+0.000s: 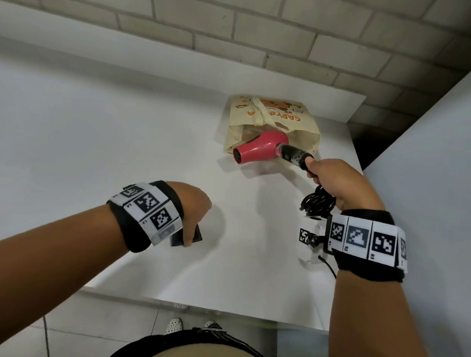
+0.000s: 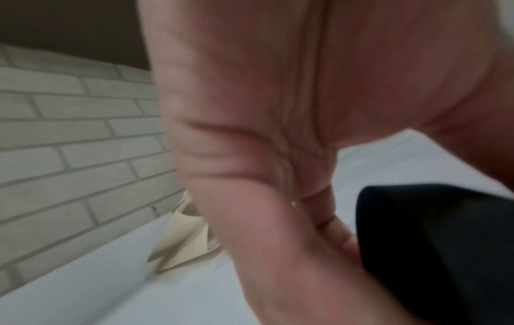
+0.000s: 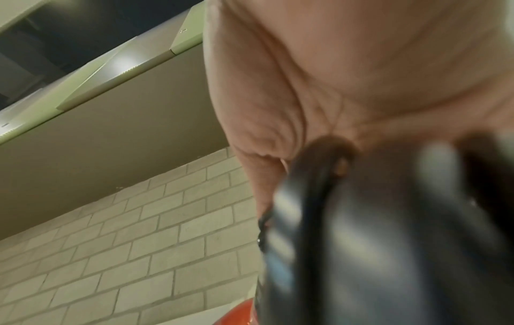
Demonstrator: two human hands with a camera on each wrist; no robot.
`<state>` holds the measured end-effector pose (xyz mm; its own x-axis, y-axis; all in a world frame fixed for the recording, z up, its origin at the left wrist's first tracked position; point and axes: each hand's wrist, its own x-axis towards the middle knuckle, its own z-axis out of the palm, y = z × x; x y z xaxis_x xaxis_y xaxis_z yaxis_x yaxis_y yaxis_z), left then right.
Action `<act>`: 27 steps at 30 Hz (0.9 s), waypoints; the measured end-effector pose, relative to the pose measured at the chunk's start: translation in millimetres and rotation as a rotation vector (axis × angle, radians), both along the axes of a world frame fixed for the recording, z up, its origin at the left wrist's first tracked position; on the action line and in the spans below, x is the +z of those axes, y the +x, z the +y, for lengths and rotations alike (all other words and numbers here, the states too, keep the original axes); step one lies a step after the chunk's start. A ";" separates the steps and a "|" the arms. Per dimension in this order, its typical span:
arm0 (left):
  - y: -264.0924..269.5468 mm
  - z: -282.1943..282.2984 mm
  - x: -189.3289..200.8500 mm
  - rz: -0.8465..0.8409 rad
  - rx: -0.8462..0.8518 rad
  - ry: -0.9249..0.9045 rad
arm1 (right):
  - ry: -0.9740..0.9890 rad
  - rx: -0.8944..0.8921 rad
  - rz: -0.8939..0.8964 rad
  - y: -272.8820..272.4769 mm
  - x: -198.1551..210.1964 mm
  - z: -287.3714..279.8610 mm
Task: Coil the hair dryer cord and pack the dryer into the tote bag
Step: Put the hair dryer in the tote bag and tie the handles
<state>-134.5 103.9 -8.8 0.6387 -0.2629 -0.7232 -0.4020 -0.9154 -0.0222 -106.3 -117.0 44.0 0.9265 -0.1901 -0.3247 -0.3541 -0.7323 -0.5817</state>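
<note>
A pink hair dryer [image 1: 259, 149] with a black handle [image 1: 294, 155] is held low over the table, its body at the mouth of a cream tote bag [image 1: 305, 122] that lies flat with its opening toward me. My right hand [image 1: 313, 167] grips the handle's end, and the coiled black cord [image 1: 319, 201] is bunched under the same hand. In the right wrist view the cord [image 3: 361, 241] is a dark blur under the palm. My left hand [image 1: 193, 211] hovers over the table to the left, fingers loosely curled, holding nothing. The left wrist view shows the bag [image 2: 183, 239] past the palm.
The white table [image 1: 123, 147] runs back to a brick wall [image 1: 234, 31]. A white panel [image 1: 430, 158] rises on the right, with a dark gap [image 1: 363, 145] behind the table's far right corner. The table's front edge [image 1: 198, 308] is near my body.
</note>
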 end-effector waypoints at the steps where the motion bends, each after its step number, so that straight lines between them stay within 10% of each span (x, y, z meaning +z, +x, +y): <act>1: 3.0 0.4 0.6 -0.004 0.003 -0.019 | 0.009 0.007 -0.004 -0.8 -0.5 -0.8; 8: 46.3 10.8 11.1 0.034 0.618 -0.818 | 0.160 -0.039 -0.062 1.3 -12.5 -2.7; 17: 70.4 8.5 1.2 0.507 1.418 -1.688 | 0.399 -0.084 -0.125 3.3 -23.3 -9.2; 27: 83.3 -8.9 -15.0 0.450 1.404 -1.881 | 0.519 -0.115 -0.207 -3.5 -23.9 -20.8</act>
